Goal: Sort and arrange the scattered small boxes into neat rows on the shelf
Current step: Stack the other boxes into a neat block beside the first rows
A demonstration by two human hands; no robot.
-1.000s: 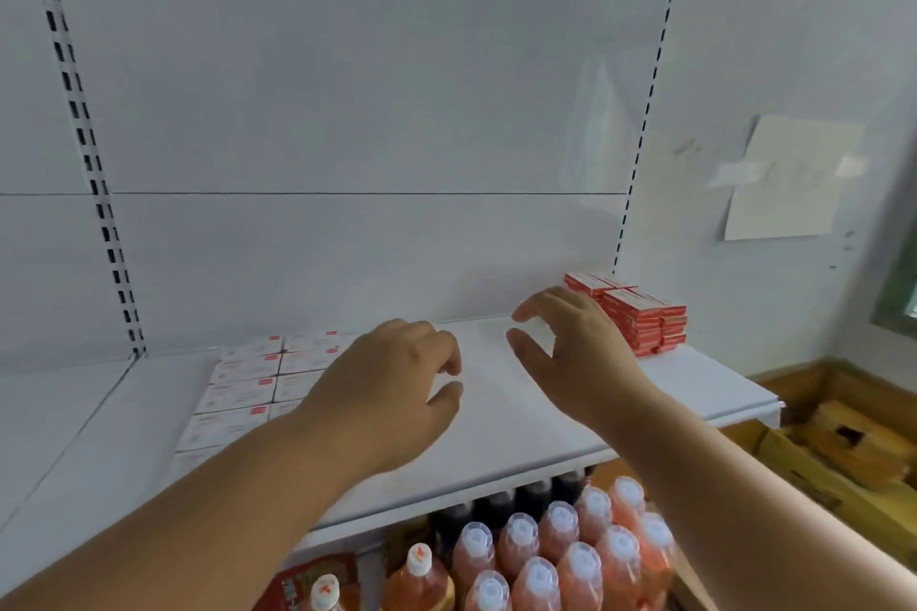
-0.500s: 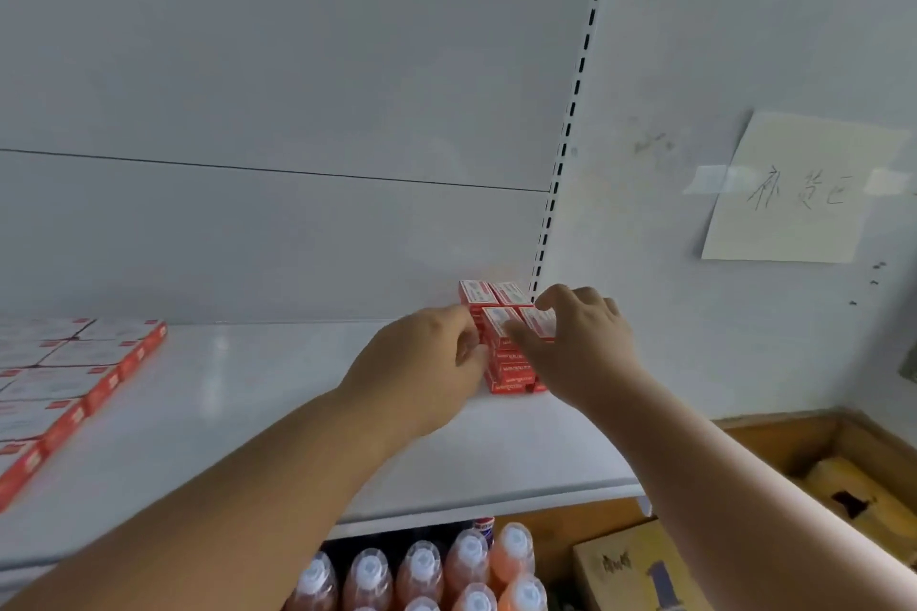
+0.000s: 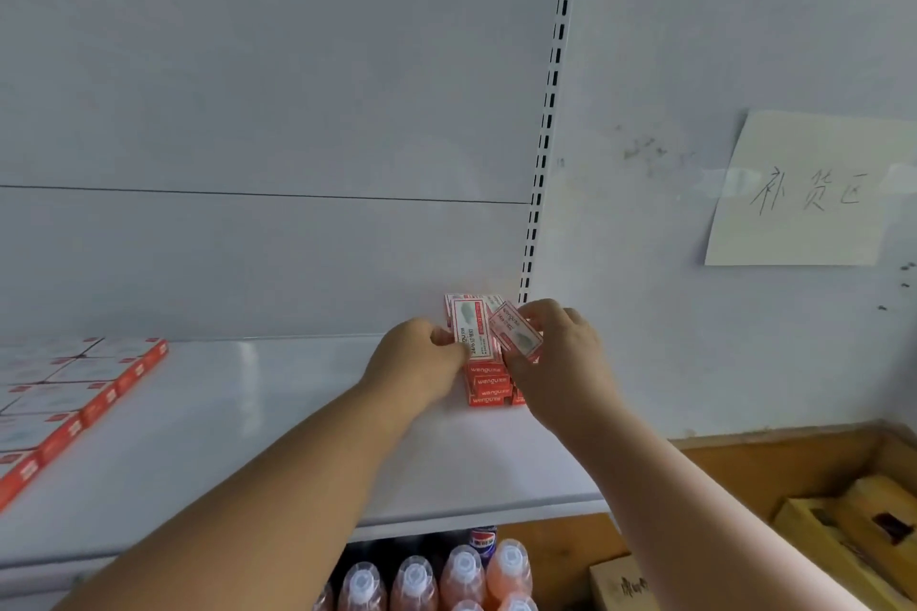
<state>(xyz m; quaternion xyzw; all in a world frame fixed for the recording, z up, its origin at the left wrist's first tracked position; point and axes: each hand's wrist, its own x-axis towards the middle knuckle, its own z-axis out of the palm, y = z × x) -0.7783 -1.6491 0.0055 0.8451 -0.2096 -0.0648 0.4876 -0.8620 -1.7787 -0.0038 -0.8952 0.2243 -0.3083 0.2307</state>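
At frame centre, both hands now lift boxes off the stack (image 3: 489,385) (half a second ago merely touching): left hand (image 3: 422,362) pinches one box (image 3: 471,327), right hand (image 3: 560,352) seemingly pinches another (image 3: 516,330); restocking the rows (image 3: 74,387) begins.

Both bare forearms reach fwd, wrists close together. Left hand (image 3: 422,362) pinches one small red-and-white cardboard box (image 3: 470,327); right hand (image 3: 560,352) fingers curl round another, tilted (image 3: 516,330).
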